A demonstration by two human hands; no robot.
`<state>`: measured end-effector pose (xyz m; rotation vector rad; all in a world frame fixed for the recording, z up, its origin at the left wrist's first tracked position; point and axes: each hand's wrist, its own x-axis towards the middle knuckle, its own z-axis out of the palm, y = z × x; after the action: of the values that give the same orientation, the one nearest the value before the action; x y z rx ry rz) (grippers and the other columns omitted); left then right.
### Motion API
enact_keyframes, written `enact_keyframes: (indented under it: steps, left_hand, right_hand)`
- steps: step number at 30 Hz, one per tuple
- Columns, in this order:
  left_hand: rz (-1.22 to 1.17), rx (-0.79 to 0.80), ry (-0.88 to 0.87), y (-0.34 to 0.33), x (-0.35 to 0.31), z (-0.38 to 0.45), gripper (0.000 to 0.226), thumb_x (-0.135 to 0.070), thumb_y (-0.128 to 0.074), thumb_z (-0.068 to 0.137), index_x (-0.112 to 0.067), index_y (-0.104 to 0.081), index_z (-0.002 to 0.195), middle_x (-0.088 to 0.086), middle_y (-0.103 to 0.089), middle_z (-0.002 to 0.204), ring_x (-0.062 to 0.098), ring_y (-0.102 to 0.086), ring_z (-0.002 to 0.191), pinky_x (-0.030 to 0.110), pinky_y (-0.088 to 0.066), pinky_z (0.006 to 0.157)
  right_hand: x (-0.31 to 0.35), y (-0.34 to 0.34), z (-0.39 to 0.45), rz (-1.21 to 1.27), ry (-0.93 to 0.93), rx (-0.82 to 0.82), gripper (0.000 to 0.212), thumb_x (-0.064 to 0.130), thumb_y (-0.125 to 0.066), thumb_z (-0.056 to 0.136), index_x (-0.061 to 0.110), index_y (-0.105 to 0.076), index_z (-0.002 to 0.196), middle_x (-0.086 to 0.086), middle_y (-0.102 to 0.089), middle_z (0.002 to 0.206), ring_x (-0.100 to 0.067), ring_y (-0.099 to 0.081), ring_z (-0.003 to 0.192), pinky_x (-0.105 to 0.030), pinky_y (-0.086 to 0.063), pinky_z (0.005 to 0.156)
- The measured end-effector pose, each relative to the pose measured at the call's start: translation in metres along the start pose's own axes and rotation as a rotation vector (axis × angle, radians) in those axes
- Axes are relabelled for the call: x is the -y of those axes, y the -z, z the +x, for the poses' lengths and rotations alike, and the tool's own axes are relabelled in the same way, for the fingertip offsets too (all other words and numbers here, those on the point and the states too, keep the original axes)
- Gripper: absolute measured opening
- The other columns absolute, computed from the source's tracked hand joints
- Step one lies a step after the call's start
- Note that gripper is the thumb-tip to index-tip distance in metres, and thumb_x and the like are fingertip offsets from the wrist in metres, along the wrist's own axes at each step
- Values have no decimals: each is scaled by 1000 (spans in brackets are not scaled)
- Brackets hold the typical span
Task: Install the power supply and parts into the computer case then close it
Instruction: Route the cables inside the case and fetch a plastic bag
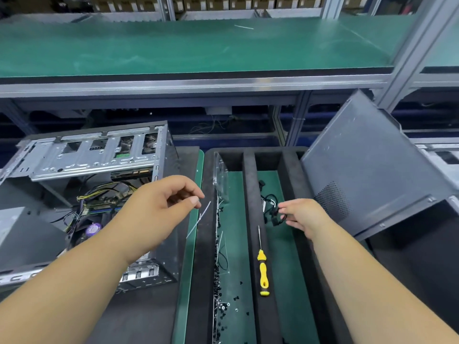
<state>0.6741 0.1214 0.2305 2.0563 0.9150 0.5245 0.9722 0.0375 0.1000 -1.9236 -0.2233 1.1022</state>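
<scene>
Perforated steel panel [367,167], black foam tray [253,219]

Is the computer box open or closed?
Open. The case shows its wires and metal frame inside, and its side panel leans apart on the right, off the case.
</scene>
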Motion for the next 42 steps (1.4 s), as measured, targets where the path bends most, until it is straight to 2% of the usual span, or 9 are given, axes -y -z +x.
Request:
enact_keyframes:
  steps: [8, 14, 19, 24, 28, 31, 36, 39, 42]
  left_hand:
    - [-7, 83, -31, -28, -10, 5, 16, -19, -64, 90, -35, -68, 88, -9, -70, 86, 11, -63, 80, 25, -50, 77]
    - [-10, 80, 27, -45, -15, 9, 18, -21, -64, 88, -38, -67, 88, -14, -68, 85, 1, -57, 71, 12, -44, 67]
    - [-14, 59, 98, -49, -17, 14, 17, -24, -60, 89, -39, -65, 94, -18, -70, 85, -2, -57, 70, 16, -41, 65]
    - [-18, -12, 195, -48, -11, 17, 16, -24, -59, 88, -38, -63, 95, -19, -70, 82, 12, -61, 67, 17, -45, 54]
    - [-44, -88, 271, -48, -3, 17, 14, -26, -60, 87, -38, -64, 92, -18, -69, 81, 1, -49, 42, 19, -40, 46]
    - [-62, -82, 312, -49, 1, 17, 13, -28, -62, 84, -40, -64, 89, -19, -70, 81, 3, -59, 56, 21, -40, 53]
    - [-99, -62, 356, -57, 5, 19, 14, -26, -65, 82, -39, -66, 88, -13, -70, 83, 12, -65, 80, 23, -42, 63]
    - [-120, -54, 373, -62, 6, 22, 14, -25, -64, 81, -37, -67, 87, -15, -71, 82, 8, -64, 85, 23, -42, 66]
    - [-148, -43, 390, -66, 6, 28, 14, -24, -63, 82, -36, -68, 88, -16, -71, 83, 6, -64, 86, 22, -41, 66]
  right_hand:
    - [34, 33, -41, 80, 183, 9, 24, -6, -52, 94, 9, -71, 89, -9, -72, 88, -12, -62, 69, -18, -56, 62]
    - [52, 46, -78, 134, 399, 75, 26, -6, -54, 92, 9, -74, 93, -8, -77, 91, -10, -68, 69, -19, -55, 62]
    - [65, 40, -108, 126, 552, 197, 26, -4, -55, 92, 12, -75, 98, -5, -77, 96, -11, -70, 78, -20, -56, 69]
    - [52, -5, -119, 19, 542, 224, 26, -5, -57, 90, 14, -73, 95, -5, -75, 96, -9, -68, 76, -19, -57, 69]
    - [20, -46, -110, -219, 513, 201, 22, 5, -64, 89, 26, -72, 91, 1, -74, 93, -10, -69, 73, -33, -59, 77]
    - [-6, -65, -100, -328, 450, 271, 23, 7, -69, 87, 30, -70, 84, 1, -72, 90, -13, -69, 72, -44, -60, 80]
    - [-22, -68, -82, -687, 523, 383, 27, 22, -82, 78, 32, -69, 99, 10, -58, 74, -7, -54, 60, -26, -49, 62]
    - [-19, -60, -73, -775, 589, 354, 35, 42, -82, 73, 36, -67, 104, 11, -57, 68, -2, -49, 56, -22, -41, 55]
    - [-11, -50, -55, -686, 623, 215, 17, 48, -67, 85, 34, -66, 95, 10, -60, 74, -8, -55, 66, -27, -46, 62]
